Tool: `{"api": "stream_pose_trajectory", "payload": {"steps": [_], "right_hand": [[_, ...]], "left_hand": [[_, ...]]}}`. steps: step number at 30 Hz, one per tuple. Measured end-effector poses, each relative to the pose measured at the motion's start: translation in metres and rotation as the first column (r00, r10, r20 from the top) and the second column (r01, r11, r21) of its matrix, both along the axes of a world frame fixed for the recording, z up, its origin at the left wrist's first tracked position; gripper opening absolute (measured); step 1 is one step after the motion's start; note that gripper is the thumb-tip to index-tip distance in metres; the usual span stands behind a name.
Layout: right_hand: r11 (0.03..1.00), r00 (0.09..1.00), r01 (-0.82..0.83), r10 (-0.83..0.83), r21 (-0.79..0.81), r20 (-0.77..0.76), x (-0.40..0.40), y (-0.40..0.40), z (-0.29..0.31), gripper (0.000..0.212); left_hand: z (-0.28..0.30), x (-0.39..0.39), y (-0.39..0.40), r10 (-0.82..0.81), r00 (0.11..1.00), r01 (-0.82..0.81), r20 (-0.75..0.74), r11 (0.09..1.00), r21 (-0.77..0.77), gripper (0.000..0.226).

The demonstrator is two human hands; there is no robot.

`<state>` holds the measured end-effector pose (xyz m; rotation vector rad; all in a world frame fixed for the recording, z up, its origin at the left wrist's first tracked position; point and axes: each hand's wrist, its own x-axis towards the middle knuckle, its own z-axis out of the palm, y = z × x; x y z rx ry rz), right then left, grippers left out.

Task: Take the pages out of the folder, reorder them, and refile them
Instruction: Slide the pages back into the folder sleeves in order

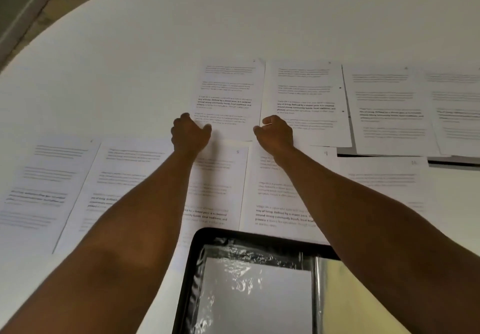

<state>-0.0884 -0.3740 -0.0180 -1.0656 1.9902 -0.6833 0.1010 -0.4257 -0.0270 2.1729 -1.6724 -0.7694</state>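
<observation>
Left hand (191, 132) and right hand (275, 132), fingers curled, pinch the lower corners of one far-row page (228, 100) on the white table (155, 35) (open folder (249, 281) lies nearest the person).

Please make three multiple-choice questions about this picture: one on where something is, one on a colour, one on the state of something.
1. Where is the folder?
A. at the near edge, between the arms
B. at the far edge of the table
C. on the floor

2. What colour is the folder's border?
A. red
B. black
C. green

3. How does the left hand meet the far-row page?
A. it lies flat on the middle of it
B. it is well away from it
C. its fingers are curled at its lower left corner

Key: 1 A, the folder lies open nearest the camera; 2 B, its frame is dark black; 3 C, the curled fingers meet the page's corner, with the right hand at the other lower corner.
</observation>
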Motion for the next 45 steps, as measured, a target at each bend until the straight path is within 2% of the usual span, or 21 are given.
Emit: {"api": "stream_pose_trajectory", "payload": {"steps": [2,5,9,11,13,16,19,21,24,26,28,30,31,34,38,45], "right_hand": [[0.999,0.999,-0.008,0.009,0.042,-0.030,-0.001,-0.016,-0.006,0.040],[0.995,0.996,0.021,-0.013,0.097,-0.087,0.000,-0.035,-0.015,0.008],[0.986,0.996,0.084,-0.082,0.147,-0.024,0.003,-0.050,-0.023,0.023],[0.982,0.995,0.098,-0.099,0.163,0.000,0.006,-0.056,-0.028,0.019],[0.986,0.996,0.093,-0.091,0.137,-0.020,0.009,-0.060,-0.030,0.016],[0.994,0.998,0.053,-0.048,0.096,-0.049,0.013,-0.067,-0.028,0.027],[0.999,0.999,0.023,-0.021,0.032,-0.048,0.016,-0.069,-0.020,0.020],[0.998,0.998,0.053,-0.052,-0.040,0.042,0.017,-0.068,-0.014,0.018],[0.983,0.983,0.127,-0.107,-0.134,0.148,0.009,-0.058,0.004,0.009],[0.971,0.959,0.183,-0.142,-0.155,0.246,0.000,-0.046,0.021,0.019],[0.962,0.937,0.207,-0.143,-0.178,0.317,-0.010,-0.028,0.037,0.023],[0.957,0.921,0.216,-0.135,-0.193,0.365,-0.021,-0.007,0.053,0.022],[0.955,0.915,0.222,-0.135,-0.194,0.381,-0.027,0.005,0.061,0.020],[0.948,0.902,0.244,-0.145,-0.203,0.407,-0.046,0.045,0.080,0.017],[0.943,0.890,0.269,-0.166,-0.196,0.425,-0.071,0.109,0.102,0.018],[0.927,0.865,0.359,-0.287,-0.108,0.411,-0.115,0.231,0.110,0.009]], "left_hand": [[-0.007,0.000,-0.019,0.044,0.998,-0.045,0.052,0.999,0.013,0.075],[-0.018,0.001,-0.039,0.107,0.986,-0.113,0.130,0.993,0.037,0.078],[-0.025,0.004,-0.050,0.145,0.970,-0.153,0.197,0.988,0.029,0.078],[-0.026,0.007,-0.057,0.166,0.971,-0.178,0.171,0.982,0.056,0.078],[-0.026,0.011,-0.063,0.186,0.976,-0.198,0.114,0.974,0.105,0.081],[-0.021,0.013,-0.067,0.208,0.975,-0.218,0.072,0.963,0.160,0.080],[-0.015,0.011,-0.068,0.227,0.971,-0.238,0.079,0.954,0.183,0.079],[-0.010,0.010,-0.067,0.262,0.965,-0.261,0.017,0.948,0.180,0.081],[0.000,0.010,-0.063,0.271,0.950,-0.240,-0.157,0.952,0.188,0.088],[0.013,0.007,-0.054,0.280,0.904,-0.229,-0.322,0.955,0.188,0.079],[0.026,0.004,-0.043,0.292,0.798,-0.218,-0.527,0.955,0.199,0.071],[0.044,-0.003,-0.025,0.232,0.754,-0.175,-0.614,0.973,0.153,0.037],[0.053,-0.005,-0.016,0.215,0.750,-0.171,-0.626,0.977,0.129,0.018],[0.077,-0.016,0.016,0.186,0.736,-0.167,-0.651,0.982,0.092,0.006],[0.095,-0.036,0.073,0.160,0.735,-0.146,-0.658,0.986,0.076,0.023],[0.097,-0.074,0.195,0.132,0.695,-0.035,-0.706,0.988,0.151,0.020]]}}
